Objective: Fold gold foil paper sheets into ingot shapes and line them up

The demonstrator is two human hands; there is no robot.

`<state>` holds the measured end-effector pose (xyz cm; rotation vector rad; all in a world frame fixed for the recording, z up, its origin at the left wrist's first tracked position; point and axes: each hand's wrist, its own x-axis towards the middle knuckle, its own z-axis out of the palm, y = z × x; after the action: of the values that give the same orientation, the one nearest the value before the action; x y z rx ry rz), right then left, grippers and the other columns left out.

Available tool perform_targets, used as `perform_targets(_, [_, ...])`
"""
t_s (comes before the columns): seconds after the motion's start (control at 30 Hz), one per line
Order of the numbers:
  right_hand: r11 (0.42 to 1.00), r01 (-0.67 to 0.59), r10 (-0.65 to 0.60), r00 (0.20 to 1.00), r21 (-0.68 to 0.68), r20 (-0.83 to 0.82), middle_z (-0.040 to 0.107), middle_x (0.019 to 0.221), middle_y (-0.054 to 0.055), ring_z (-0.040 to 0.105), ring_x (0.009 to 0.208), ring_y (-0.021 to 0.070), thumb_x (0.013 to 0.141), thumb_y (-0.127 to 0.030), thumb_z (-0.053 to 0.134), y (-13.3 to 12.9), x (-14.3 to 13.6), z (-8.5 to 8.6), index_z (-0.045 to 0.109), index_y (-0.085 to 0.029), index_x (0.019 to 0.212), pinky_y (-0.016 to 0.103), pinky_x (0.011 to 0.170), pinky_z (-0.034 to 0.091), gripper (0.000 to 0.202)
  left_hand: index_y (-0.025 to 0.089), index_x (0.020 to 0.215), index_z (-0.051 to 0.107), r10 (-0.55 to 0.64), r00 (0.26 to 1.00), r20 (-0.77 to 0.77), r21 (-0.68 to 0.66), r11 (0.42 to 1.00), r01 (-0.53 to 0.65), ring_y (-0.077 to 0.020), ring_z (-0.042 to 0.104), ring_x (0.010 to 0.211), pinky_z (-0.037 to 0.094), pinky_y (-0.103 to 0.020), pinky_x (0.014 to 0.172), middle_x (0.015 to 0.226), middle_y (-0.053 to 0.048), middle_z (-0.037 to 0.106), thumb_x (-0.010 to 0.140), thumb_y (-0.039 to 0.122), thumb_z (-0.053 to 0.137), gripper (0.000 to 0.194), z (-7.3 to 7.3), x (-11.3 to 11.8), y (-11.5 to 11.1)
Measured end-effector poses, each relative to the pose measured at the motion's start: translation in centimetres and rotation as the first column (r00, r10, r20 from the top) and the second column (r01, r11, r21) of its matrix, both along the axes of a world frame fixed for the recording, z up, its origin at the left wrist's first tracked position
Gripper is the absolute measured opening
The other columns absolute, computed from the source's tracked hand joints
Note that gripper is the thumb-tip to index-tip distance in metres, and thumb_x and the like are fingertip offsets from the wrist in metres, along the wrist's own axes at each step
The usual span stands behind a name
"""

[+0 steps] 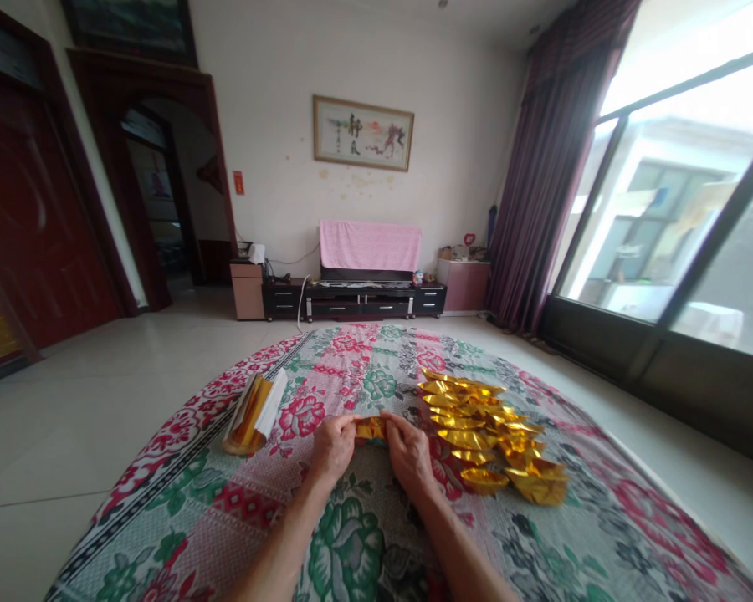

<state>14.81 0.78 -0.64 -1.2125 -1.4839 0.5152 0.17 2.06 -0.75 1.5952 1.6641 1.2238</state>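
Observation:
A small piece of folded gold foil paper [370, 429] is stretched between my two hands, above the middle of the cloth. My left hand [335, 447] pinches its left end, and my right hand [409, 451] pinches its right end. Right of my hands, several folded gold paper ingots [461, 439] stand in two rows on the flowered cloth. To the left, a roll of gold paper sheets [252, 410] lies partly wrapped in white paper.
The round table wears a flowered cloth [348, 548] in red, green and grey. Beyond it, a low black TV cabinet [367, 303] carries a TV under a pink cloth [370, 244]. A large window [671, 217] with a purple curtain [533, 167] is at the right.

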Motion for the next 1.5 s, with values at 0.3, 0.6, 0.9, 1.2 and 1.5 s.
perform_targets(0.3, [1.0, -0.011, 0.01, 1.0, -0.005, -0.025, 0.071, 0.082, 0.006, 0.064, 0.069, 0.0163, 0.08, -0.035, 0.045, 0.0, 0.0, 0.0, 0.071, -0.014, 0.095, 0.021, 0.064, 0.048, 0.037, 0.018, 0.1, 0.069, 0.005, 0.999, 0.034, -0.025, 1.0, -0.004, -0.0121, 0.065, 0.062, 0.048, -0.018, 0.053, 0.079, -0.005, 0.072, 0.08, 0.02, 0.043, 0.033, 0.0, 0.2, -0.1])
perform_targets(0.6, [1.0, 0.015, -0.015, 0.999, -0.013, -0.034, 0.071, 0.078, 0.006, 0.063, 0.065, 0.0164, 0.08, -0.036, 0.043, 0.2, 0.1, -0.1, 0.071, -0.012, 0.094, 0.021, 0.062, 0.047, 0.04, 0.016, 0.102, 0.068, -0.128, 0.981, 0.146, -0.012, 0.991, 0.131, -0.0145, 0.065, 0.059, 0.048, -0.02, 0.048, 0.076, -0.005, 0.071, 0.08, 0.025, 0.042, 0.035, -0.1, 0.3, -0.1])
perform_targets(0.9, [1.0, 0.018, -0.018, 0.999, -0.008, -0.027, 0.069, 0.069, 0.004, 0.061, 0.06, 0.0151, 0.08, -0.038, 0.043, -0.1, 0.1, 0.3, 0.071, -0.012, 0.094, 0.02, 0.057, 0.045, 0.041, 0.016, 0.104, 0.066, -0.101, 0.976, 0.195, -0.082, 0.99, 0.118, -0.0137, 0.065, 0.057, 0.046, -0.019, 0.045, 0.074, -0.006, 0.071, 0.081, 0.021, 0.043, 0.034, 0.2, 0.4, -0.2])
perform_targets(1.2, [1.0, -0.002, 0.002, 0.999, -0.005, -0.033, 0.07, 0.077, 0.005, 0.062, 0.065, 0.0152, 0.081, -0.038, 0.043, 0.1, 0.1, -0.2, 0.071, -0.013, 0.094, 0.02, 0.06, 0.046, 0.04, 0.019, 0.098, 0.069, -0.017, 0.998, 0.062, -0.007, 1.0, 0.017, -0.0134, 0.066, 0.065, 0.049, -0.019, 0.052, 0.087, -0.005, 0.072, 0.08, 0.021, 0.045, 0.03, 0.5, 0.3, -0.4])
perform_targets(1.5, [1.0, -0.003, 0.003, 0.999, 0.003, -0.047, 0.067, 0.067, 0.004, 0.059, 0.059, 0.0143, 0.081, -0.04, 0.044, -0.1, 0.0, 0.2, 0.071, -0.012, 0.095, 0.019, 0.055, 0.045, 0.041, 0.014, 0.101, 0.067, -0.075, 0.975, 0.208, -0.054, 0.995, 0.088, -0.0126, 0.064, 0.053, 0.046, -0.019, 0.044, 0.072, -0.004, 0.07, 0.08, 0.023, 0.044, 0.032, -0.7, 0.3, 0.5])
